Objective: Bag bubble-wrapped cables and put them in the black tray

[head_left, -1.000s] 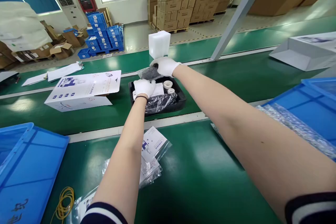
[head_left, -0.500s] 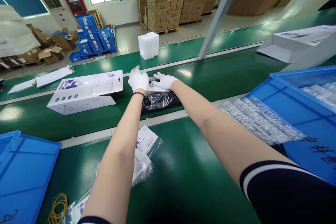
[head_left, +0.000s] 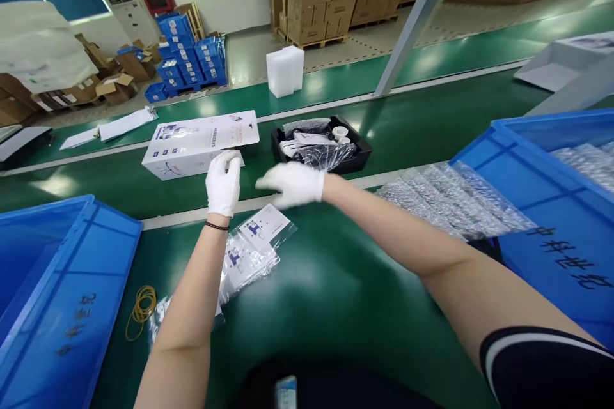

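Note:
Both of my hands wear white gloves and hold nothing. My left hand hovers with fingers apart just in front of a white printed box lying on the green belt. My right hand is flat and open, blurred by motion, above a stack of bagged leaflets on the near table. Beyond my right hand sits a black tray filled with plastic-wrapped dark parts and small white rings.
A blue crate stands at the near left, another blue crate with bubble-wrap bags at the right. Yellow rubber bands lie by the left crate. White foam blocks stand beyond the belt. Cardboard boxes are stacked behind.
Both hands have pulled back from the black tray toward me and let go of the wrapped parts. The tray with its contents now sits farther right on the belt.

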`<state>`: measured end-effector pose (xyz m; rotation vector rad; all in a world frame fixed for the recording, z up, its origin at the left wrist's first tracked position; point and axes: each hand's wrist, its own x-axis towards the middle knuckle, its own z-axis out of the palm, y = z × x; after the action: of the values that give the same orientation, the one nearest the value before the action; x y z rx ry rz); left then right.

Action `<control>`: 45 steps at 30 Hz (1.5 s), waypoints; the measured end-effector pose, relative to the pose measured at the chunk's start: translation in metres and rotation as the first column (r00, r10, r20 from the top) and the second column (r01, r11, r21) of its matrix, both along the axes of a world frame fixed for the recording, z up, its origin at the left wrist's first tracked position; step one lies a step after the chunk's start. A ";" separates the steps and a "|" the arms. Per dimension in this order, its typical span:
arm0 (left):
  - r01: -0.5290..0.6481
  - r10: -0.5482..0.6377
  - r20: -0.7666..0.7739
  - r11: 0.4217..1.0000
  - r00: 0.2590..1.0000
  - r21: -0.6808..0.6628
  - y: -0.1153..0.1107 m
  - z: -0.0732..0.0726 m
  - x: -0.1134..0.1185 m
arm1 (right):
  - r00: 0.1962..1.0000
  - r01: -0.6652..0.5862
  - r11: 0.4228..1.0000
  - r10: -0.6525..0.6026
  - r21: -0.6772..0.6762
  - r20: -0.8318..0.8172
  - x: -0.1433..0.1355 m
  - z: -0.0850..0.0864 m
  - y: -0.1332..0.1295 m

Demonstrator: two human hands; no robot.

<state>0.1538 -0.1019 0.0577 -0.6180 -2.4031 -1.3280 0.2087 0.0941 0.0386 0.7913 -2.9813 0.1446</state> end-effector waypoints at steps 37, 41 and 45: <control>0.300 -0.505 0.732 0.863 0.458 0.408 0.054 -0.092 0.159 | 0.294 0.910 0.248 -0.951 -0.333 0.092 0.222 -0.029 0.069; 0.273 -0.666 0.702 0.745 0.252 0.609 0.053 -0.095 0.159 | 0.466 0.722 0.168 -0.836 -0.671 0.292 0.206 -0.034 0.033; 0.039 -0.752 0.630 0.647 0.193 0.761 0.056 -0.101 0.156 | 0.676 0.600 -0.025 -0.519 -0.800 0.523 0.196 -0.048 0.008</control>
<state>0.3102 -0.0462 -0.0436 -0.3243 -2.1451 -3.3917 0.4047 0.1020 -0.0098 -0.6470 -2.1435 1.7260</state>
